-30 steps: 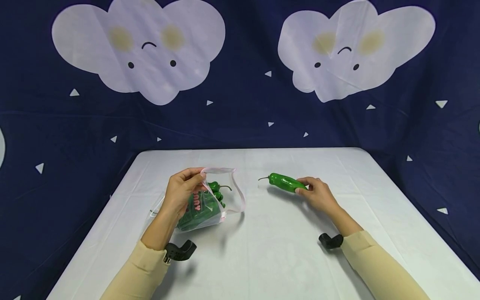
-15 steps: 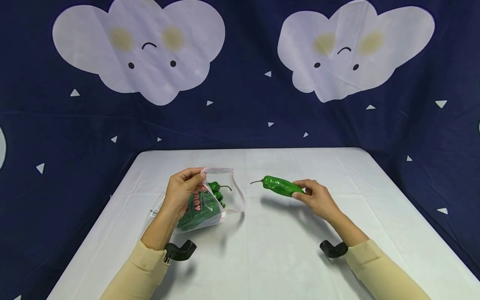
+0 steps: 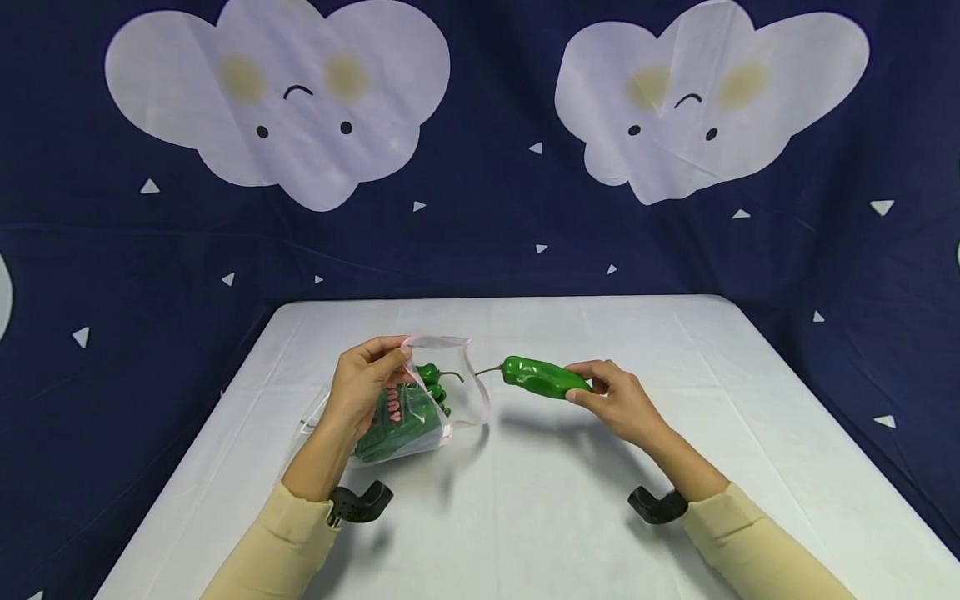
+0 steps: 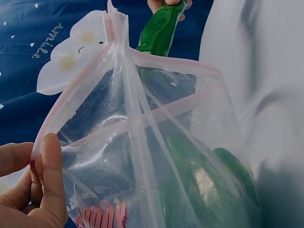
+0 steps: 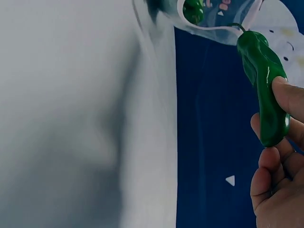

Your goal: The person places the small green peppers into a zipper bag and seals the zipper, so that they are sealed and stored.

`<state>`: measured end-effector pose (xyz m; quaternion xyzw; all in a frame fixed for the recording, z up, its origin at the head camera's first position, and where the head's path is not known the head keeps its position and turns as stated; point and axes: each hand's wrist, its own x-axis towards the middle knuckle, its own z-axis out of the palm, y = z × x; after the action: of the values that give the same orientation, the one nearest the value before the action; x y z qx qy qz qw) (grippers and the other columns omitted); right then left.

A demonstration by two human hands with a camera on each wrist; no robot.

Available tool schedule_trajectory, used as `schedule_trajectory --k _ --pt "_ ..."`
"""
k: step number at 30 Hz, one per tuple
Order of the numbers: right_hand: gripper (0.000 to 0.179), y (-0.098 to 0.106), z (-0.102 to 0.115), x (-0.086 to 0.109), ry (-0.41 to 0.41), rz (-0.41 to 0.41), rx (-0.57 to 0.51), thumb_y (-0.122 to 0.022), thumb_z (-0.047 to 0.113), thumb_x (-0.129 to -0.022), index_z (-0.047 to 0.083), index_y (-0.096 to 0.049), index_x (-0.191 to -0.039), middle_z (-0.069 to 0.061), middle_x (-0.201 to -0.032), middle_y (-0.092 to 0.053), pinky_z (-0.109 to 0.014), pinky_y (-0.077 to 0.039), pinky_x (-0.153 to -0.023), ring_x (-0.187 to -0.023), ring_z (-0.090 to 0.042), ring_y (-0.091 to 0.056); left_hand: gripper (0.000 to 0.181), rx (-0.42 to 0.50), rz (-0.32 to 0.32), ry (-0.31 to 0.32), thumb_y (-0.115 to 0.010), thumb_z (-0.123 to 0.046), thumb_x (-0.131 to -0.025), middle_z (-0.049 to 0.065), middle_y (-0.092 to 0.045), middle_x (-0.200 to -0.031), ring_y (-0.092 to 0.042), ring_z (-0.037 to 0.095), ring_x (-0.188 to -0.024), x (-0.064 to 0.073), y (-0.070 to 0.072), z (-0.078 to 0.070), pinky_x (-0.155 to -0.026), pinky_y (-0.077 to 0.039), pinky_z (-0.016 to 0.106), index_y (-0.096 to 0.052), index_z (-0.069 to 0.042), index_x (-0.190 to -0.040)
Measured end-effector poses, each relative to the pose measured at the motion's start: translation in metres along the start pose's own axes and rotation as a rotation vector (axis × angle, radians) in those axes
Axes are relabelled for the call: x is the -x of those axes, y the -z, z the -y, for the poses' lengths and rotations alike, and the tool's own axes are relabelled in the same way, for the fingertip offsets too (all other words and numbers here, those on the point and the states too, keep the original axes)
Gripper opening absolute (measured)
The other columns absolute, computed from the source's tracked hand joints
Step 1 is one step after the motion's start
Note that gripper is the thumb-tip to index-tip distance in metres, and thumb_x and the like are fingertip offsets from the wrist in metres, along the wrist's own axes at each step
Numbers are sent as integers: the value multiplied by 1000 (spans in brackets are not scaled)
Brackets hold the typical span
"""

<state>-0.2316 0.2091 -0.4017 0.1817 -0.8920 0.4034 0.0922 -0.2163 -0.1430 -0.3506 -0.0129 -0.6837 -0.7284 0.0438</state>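
Note:
My left hand (image 3: 360, 383) pinches the pink-edged rim of a clear zip bag (image 4: 99, 123), whose mouth stands open toward the right. Inside the bag lie several green peppers (image 3: 397, 429), seen through printed plastic. In my right hand (image 3: 618, 400) a long glossy green pepper (image 3: 542, 377) is pinched between thumb and fingers near its blunt end. Its stem points left and its tip comes up to the bag's opening; whether it touches the rim I cannot tell. The right wrist view shows the held pepper (image 5: 266, 90) just below the bag's mouth (image 5: 213, 28).
A white-covered table (image 3: 540, 517) lies under both hands, which are raised above it. Behind it hangs a dark blue cloth (image 3: 495, 250) with white clouds and small triangles. Black wrist cameras (image 3: 362, 502) sit at both cuffs.
My right hand has carried the pepper leftward, up to the bag's mouth. The left hand and the bag have stayed in place.

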Motion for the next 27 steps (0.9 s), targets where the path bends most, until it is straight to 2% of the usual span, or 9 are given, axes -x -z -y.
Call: schedule_trajectory --k 9,27 --pt "35 -13 12 -4 65 23 -28 -76 26 -79 19 -68 -112 1 -81 -55 -21 -37 -59 -73 -12 -43 31 28 13 -15 -58 -3 -91 -4 -60 -78 -61 8 -59 0 0 2 -60 -58 18 -55 14 -117" --pt "34 -36 34 -17 76 86 -22 -75 24 -80 18 -68 -112 1 -82 -57 -21 -39 -60 -73 -14 -45 32 26 15 -2 -59 -5 -91 -4 -60 -79 -61 8 -61 1 1 2 -62 -58 19 -55 13 -118"
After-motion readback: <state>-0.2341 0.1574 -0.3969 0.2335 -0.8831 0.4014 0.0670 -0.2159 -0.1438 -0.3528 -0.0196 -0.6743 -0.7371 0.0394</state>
